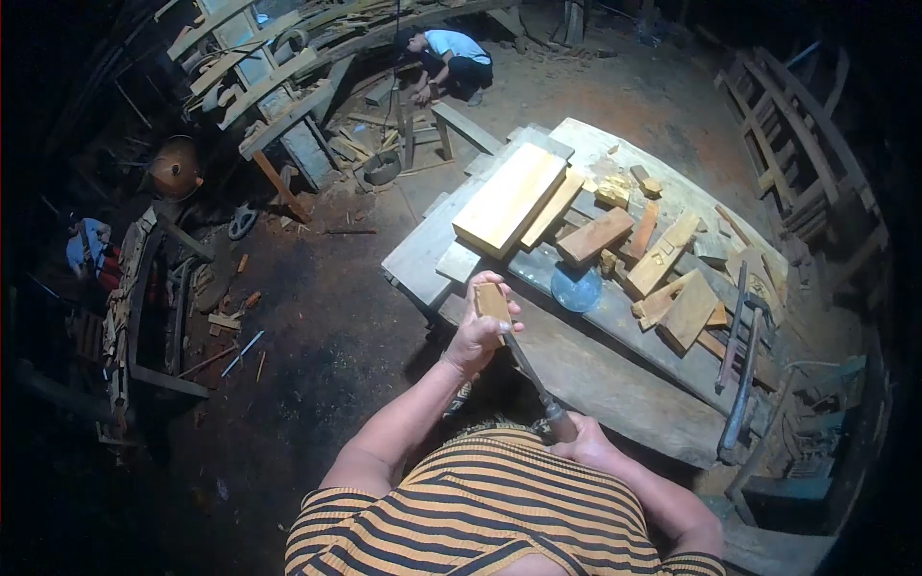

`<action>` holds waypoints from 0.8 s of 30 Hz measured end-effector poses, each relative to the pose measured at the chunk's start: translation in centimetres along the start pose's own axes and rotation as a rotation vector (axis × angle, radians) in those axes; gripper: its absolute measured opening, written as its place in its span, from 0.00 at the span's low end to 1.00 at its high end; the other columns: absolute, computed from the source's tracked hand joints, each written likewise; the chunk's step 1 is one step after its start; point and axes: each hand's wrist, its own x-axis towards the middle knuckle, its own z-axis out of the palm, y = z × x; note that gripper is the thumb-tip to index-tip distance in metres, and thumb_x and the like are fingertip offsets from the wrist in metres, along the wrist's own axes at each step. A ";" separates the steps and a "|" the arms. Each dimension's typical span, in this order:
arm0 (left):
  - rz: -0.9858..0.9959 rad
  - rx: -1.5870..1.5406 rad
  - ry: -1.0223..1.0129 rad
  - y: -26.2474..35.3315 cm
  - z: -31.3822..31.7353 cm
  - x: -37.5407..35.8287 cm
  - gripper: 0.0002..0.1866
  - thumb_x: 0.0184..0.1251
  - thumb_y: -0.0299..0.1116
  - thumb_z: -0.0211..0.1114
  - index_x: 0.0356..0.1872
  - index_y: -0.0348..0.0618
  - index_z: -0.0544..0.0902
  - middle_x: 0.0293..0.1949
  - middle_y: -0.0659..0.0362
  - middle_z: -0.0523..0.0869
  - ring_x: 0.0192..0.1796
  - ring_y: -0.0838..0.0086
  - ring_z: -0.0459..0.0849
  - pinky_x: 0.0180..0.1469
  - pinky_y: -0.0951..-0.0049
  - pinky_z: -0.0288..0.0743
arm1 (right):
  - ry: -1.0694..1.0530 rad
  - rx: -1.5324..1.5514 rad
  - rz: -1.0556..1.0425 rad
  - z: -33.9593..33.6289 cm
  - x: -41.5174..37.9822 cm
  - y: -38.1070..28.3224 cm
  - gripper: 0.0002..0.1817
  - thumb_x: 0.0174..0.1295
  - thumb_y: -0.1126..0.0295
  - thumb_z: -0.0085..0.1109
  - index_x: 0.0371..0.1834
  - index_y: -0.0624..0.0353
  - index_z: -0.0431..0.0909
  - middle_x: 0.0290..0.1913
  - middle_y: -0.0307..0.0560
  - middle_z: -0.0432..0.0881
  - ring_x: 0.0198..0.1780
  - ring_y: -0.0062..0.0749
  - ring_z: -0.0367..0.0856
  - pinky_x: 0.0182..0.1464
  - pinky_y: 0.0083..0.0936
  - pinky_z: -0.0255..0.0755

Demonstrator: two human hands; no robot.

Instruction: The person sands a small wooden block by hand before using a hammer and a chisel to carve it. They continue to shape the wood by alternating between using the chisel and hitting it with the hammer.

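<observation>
My left hand (473, 338) is wrapped round a small brown wood block (493, 303), held up in front of the workbench (595, 370). A long metal tool (525, 365) runs from the block down towards my body; whether it is a file or a chisel I cannot tell. Its wooden handle (558, 420) is in my right hand (586, 444), close to my striped shirt. The tool's far end meets the block near my left thumb. Beyond my hands, a large pale timber block (509, 202) lies on the bench.
Several wood pieces (663, 254), a blue round object (576, 287) and a clamp or saw-like tool (740, 384) lie on the bench. One person (456, 58) crouches at the back; another (88, 245) is at the far left. Wood racks (797, 125) stand right.
</observation>
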 end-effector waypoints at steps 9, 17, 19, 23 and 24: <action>-0.128 -0.002 -0.126 0.0 -1.2 0.8 0.35 0.37 0.25 0.62 0.55 0.55 0.66 0.46 0.61 0.68 0.47 0.73 0.74 0.47 0.67 0.79 | -0.051 0.065 0.058 -0.3 0.4 1.4 0.18 0.47 0.71 0.71 0.40 0.61 0.76 0.34 0.35 0.79 0.35 0.18 0.74 0.42 0.20 0.68; -0.340 -0.652 -0.221 -4.0 0.5 -2.5 0.32 0.50 0.39 0.68 0.59 0.52 0.67 0.48 0.49 0.77 0.49 0.53 0.80 0.47 0.41 0.78 | -0.077 0.244 -0.052 -0.4 0.9 0.5 0.18 0.44 0.69 0.74 0.36 0.59 0.76 0.32 0.35 0.78 0.33 0.19 0.75 0.39 0.20 0.69; -0.251 -0.658 -0.141 -1.8 -2.0 -0.7 0.33 0.54 0.54 0.67 0.58 0.52 0.68 0.49 0.49 0.77 0.51 0.51 0.79 0.48 0.38 0.77 | 0.029 0.245 -0.016 -1.1 -0.4 -0.2 0.20 0.43 0.69 0.76 0.37 0.59 0.75 0.31 0.35 0.78 0.34 0.19 0.75 0.39 0.19 0.70; -0.157 -0.568 -0.071 0.8 -3.9 1.3 0.34 0.62 0.70 0.49 0.56 0.53 0.72 0.48 0.49 0.77 0.52 0.49 0.79 0.48 0.36 0.76 | 0.154 0.203 -0.099 -1.5 -1.2 -1.6 0.20 0.51 0.67 0.70 0.43 0.61 0.74 0.33 0.36 0.77 0.35 0.19 0.74 0.39 0.20 0.70; -0.142 -0.582 -0.067 1.2 -3.6 1.5 0.34 0.63 0.71 0.46 0.55 0.53 0.72 0.48 0.50 0.78 0.51 0.49 0.80 0.47 0.36 0.76 | 0.154 0.206 -0.095 -1.3 -1.2 -1.4 0.20 0.51 0.67 0.70 0.43 0.61 0.74 0.33 0.36 0.77 0.35 0.19 0.74 0.39 0.20 0.70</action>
